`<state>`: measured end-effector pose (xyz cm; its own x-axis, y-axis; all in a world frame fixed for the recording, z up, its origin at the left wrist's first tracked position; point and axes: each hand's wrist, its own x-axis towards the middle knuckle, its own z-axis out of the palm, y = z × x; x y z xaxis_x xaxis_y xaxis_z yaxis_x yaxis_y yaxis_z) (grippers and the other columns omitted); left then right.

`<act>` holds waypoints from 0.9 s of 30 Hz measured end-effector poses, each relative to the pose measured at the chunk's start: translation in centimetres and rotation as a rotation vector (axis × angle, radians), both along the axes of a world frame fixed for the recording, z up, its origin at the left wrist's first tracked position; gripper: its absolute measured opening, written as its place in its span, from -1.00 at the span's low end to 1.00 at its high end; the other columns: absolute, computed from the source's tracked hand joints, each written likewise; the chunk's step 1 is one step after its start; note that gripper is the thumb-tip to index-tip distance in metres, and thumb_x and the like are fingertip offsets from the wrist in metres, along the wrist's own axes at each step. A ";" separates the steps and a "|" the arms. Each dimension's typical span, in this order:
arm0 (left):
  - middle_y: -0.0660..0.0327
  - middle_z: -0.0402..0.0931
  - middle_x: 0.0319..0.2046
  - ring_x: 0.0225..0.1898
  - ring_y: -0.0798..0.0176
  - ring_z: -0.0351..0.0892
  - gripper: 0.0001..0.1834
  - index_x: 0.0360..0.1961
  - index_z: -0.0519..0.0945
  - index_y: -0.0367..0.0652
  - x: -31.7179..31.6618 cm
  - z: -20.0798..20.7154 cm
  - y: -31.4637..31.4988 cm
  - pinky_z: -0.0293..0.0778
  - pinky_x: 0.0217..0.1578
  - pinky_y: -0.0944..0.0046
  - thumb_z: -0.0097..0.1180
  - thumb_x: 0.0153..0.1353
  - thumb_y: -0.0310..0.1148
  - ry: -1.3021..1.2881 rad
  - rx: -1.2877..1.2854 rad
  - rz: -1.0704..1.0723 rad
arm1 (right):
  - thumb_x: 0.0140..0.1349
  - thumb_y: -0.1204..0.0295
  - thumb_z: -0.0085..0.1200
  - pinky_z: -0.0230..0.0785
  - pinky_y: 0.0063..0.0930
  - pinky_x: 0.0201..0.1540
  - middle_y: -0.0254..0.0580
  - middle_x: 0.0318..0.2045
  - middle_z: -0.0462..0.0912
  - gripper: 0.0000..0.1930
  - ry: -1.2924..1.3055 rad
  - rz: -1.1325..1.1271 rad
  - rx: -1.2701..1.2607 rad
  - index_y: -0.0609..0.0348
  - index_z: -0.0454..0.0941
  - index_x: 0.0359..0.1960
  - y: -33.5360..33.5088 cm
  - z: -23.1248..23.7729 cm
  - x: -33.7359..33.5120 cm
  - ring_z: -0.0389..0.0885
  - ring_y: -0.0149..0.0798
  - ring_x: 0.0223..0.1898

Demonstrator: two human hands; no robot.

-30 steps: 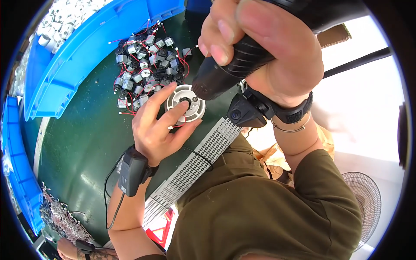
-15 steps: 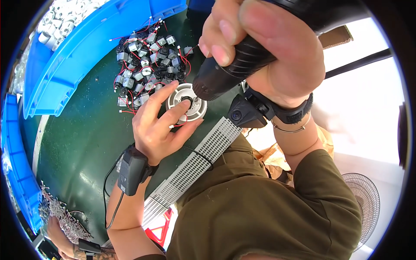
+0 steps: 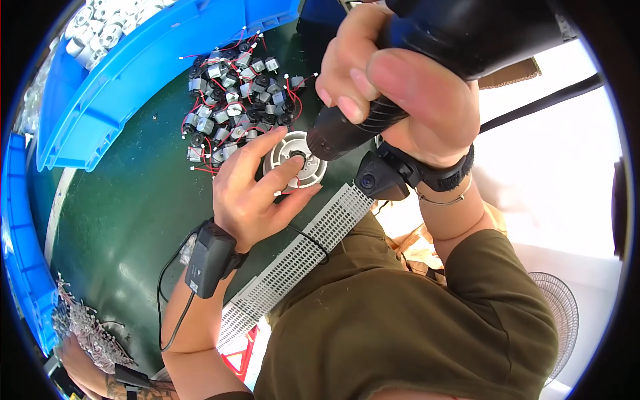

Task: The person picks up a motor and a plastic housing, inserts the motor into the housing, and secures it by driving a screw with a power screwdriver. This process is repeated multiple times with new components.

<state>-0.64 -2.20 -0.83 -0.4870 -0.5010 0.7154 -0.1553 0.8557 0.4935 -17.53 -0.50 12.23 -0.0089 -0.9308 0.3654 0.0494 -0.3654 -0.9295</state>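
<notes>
My left hand (image 3: 248,193) grips a round white plastic housing (image 3: 321,175) on the green table, thumb and fingers around its rim. Its index finger presses on the small black part at the housing's centre. A short red wire with a white connector (image 3: 278,194) sticks out beside the thumb. Closed around a black power screwdriver (image 3: 347,130), my right hand (image 3: 430,110) holds it tilted, nose down over the housing's right side. The nose covers part of the housing, so I cannot tell what the bit touches.
Just beyond the housing lies a heap of small motors with red wires (image 3: 243,100). A blue bin (image 3: 127,83) borders the far left, with white parts (image 3: 100,30) behind it. A perforated strip (image 3: 300,250) edges the table near me. Another person's hand (image 3: 83,367) is at lower left, beside bundled wired parts.
The whole view has shifted slightly, moving the table's things a little right. My right hand has brought the screwdriver slightly lower and left relative to the housing. My left hand keeps its grip.
</notes>
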 end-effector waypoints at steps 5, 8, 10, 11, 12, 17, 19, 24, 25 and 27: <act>0.01 0.48 -0.14 -0.23 0.01 0.51 -0.60 -0.40 0.58 -0.19 0.1 0.3 0.1 0.44 -0.27 0.11 0.44 -0.37 -0.40 0.003 -0.049 -0.013 | -0.07 0.79 0.06 0.31 -0.61 -0.49 -0.22 -0.60 0.45 -0.53 -0.211 0.179 -0.008 0.30 0.25 -0.08 0.5 -0.7 0.3 0.47 -0.44 -0.56; 0.07 0.49 -0.16 -0.18 -0.01 0.48 -0.58 -0.38 0.53 -0.17 -0.1 0.3 0.1 0.40 -0.18 0.07 0.44 -0.35 -0.43 0.032 0.011 -0.027 | -0.08 0.79 0.05 0.34 -0.58 -0.47 -0.16 -0.55 0.50 -0.50 -0.188 0.079 -0.084 0.36 0.23 -0.04 0.6 0.5 1.3 0.51 -0.37 -0.54; 0.07 0.50 -0.18 -0.17 -0.01 0.48 -0.60 -0.37 0.52 -0.16 0.1 0.6 0.7 0.40 -0.17 0.09 0.43 -0.31 -0.45 0.053 0.116 0.004 | -0.02 0.71 0.06 0.35 -0.53 -0.46 -0.14 -0.54 0.50 -0.53 -0.162 0.210 -0.120 0.38 0.22 -0.03 0.0 1.0 0.5 0.51 -0.32 -0.53; 0.07 0.50 -0.18 -0.17 0.01 0.49 -0.59 -0.34 0.52 -0.14 0.5 1.2 0.8 0.42 -0.17 0.15 0.42 -0.29 -0.45 0.052 0.154 0.019 | 0.05 0.61 0.06 0.36 -0.48 -0.47 -0.15 -0.54 0.49 -0.54 -0.354 0.074 -0.049 0.39 0.20 0.01 0.8 2.9 1.4 0.50 -0.30 -0.55; 0.08 0.51 -0.17 -0.17 0.07 0.50 -0.53 -0.27 0.49 -0.13 1.5 1.5 1.0 0.44 -0.15 0.19 0.43 -0.27 -0.43 0.086 0.241 0.105 | 0.08 0.53 0.06 0.36 -0.45 -0.48 -0.14 -0.55 0.48 -0.60 -0.436 0.019 -0.251 0.42 0.27 -0.05 0.5 3.3 1.9 0.48 -0.28 -0.59; 0.08 0.51 -0.17 -0.16 0.24 0.50 -0.44 -0.06 0.42 -0.26 15.1 3.0 -4.2 0.42 -0.11 0.26 0.38 -0.10 -0.41 0.053 0.297 0.761 | 0.06 0.44 0.20 0.33 -0.64 -0.49 -0.34 -0.60 0.49 -0.80 0.156 -0.087 -0.141 0.27 0.46 -0.36 -2.4 3.0 -0.9 0.48 -0.49 -0.54; 0.04 0.50 -0.10 -0.13 0.20 0.52 -0.41 0.04 0.38 -0.31 21.8 1.6 -4.3 0.41 -0.09 0.28 0.33 -0.01 -0.35 -0.212 0.298 0.924 | 0.07 0.43 0.22 0.34 -0.64 -0.44 -0.32 -0.53 0.51 -0.76 0.265 -0.133 -0.063 0.26 0.43 -0.31 -3.7 1.7 -0.4 0.47 -0.50 -0.50; -0.12 0.42 0.00 0.04 0.02 0.43 -0.30 0.10 0.33 -0.36 27.7 0.5 -4.2 0.31 0.03 0.21 0.24 0.07 -0.09 -0.439 0.325 1.158 | 0.10 0.39 0.19 0.36 -0.56 -0.22 -0.04 -0.13 0.44 -0.38 0.050 -0.624 -0.567 0.37 0.14 0.12 -4.9 -1.1 1.0 0.48 -0.35 -0.25; -0.13 0.41 0.01 0.03 -0.02 0.43 -0.31 0.08 0.35 -0.36 27.7 0.8 -4.5 0.31 0.03 0.19 0.24 0.06 -0.08 -0.405 0.105 1.250 | 0.08 0.49 0.18 0.35 -0.55 -0.26 -0.17 -0.24 0.50 -0.61 0.196 -0.614 -0.750 0.29 0.34 -0.07 -4.8 -1.7 1.0 0.50 -0.38 -0.30; -0.12 0.42 0.01 0.03 -0.03 0.43 -0.36 0.05 0.38 -0.37 26.7 2.6 -4.9 0.31 0.04 0.18 0.23 0.08 -0.11 -0.287 -0.128 1.311 | 0.01 0.63 0.15 0.35 -0.53 -0.27 -0.28 -0.38 0.57 -0.81 0.651 -0.529 -0.888 0.18 0.54 -0.31 -3.9 -2.4 1.4 0.53 -0.36 -0.35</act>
